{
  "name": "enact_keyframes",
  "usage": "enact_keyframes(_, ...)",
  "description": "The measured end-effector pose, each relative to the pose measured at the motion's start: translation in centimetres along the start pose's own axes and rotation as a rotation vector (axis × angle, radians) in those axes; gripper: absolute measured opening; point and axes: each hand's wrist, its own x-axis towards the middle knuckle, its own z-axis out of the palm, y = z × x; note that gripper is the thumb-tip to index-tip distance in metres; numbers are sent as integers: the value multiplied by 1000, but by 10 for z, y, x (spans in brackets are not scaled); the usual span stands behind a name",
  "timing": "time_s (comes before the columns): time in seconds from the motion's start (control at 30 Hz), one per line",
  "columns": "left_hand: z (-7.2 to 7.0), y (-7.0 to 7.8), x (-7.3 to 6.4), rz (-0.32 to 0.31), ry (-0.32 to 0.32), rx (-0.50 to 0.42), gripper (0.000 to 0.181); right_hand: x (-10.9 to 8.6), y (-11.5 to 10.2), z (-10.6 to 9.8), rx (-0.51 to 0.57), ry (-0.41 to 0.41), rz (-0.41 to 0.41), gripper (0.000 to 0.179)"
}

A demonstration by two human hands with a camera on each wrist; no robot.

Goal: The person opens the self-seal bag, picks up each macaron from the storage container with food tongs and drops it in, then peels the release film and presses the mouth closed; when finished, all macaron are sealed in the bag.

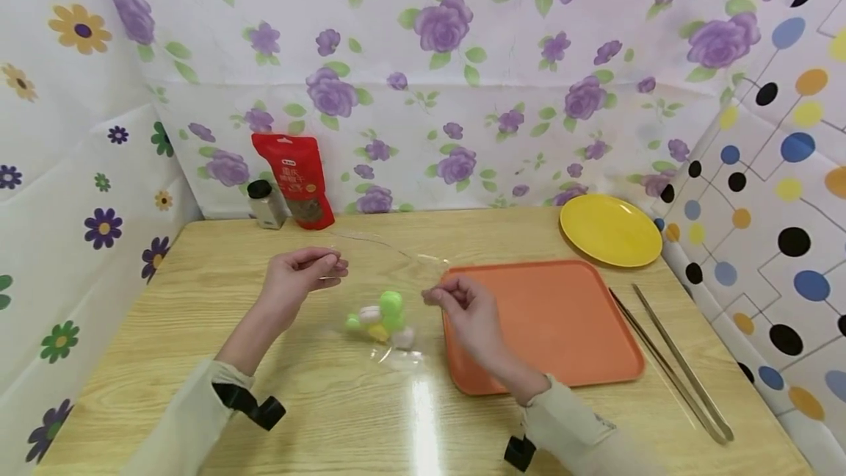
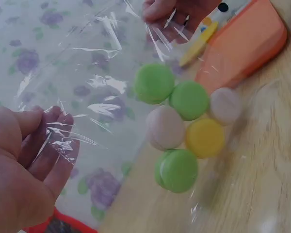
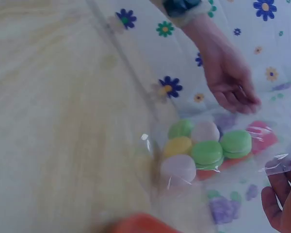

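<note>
A clear plastic bag [image 2: 109,82] is stretched between the two hands above the wooden table. Several macarons [image 2: 189,99] in green, yellow and pale pink lie in its lower part. At the bag's upper left edge, my left hand [image 1: 300,274] pinches the film between thumb and fingers. My right hand [image 1: 471,311] pinches the opposite edge, near the left side of the orange tray [image 1: 542,322]. In the right wrist view the macarons [image 3: 207,153] show through the film between both hands.
At the back left stand a red pouch [image 1: 297,178] and a small jar with a black lid [image 1: 266,204]. A yellow plate [image 1: 611,230] sits at the back right. Long metal tongs [image 1: 684,369] lie right of the tray. Patterned cloth [image 1: 396,101] walls the table.
</note>
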Motion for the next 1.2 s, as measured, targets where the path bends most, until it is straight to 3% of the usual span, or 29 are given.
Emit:
enact_keyframes(0.13,9,19,-16,116,44,-64,10,20,-25,-17,-14,-30,-81,8)
enact_keyframes(0.3,31,51,-29,323,104,-99,12,42,-63,-32,-12,-11,-253,10)
enact_keyframes(0.4,41,63,-35,381,139,-60,12,46,-78,-37,-52,-13,-302,9)
enact_keyframes(0.47,43,65,-43,396,160,-39,12,43,-82,-39,-58,-47,-285,8)
enact_keyframes(0.6,46,54,-63,385,186,-33,11,29,-81,-43,-31,-111,-203,9)
enact_keyframes(0.7,51,43,-75,375,173,-92,10,18,-74,-46,-6,-162,-163,12)
enact_keyframes(0.83,56,26,-94,301,179,-179,6,-1,-60,-46,96,-213,-130,20)
enact_keyframes(0.97,62,13,-116,223,195,-214,7,-24,-54,-41,171,-187,-64,31)
enact_keyframes(1.2,74,-12,-154,266,199,-243,19,-63,-45,-39,209,-168,117,37)
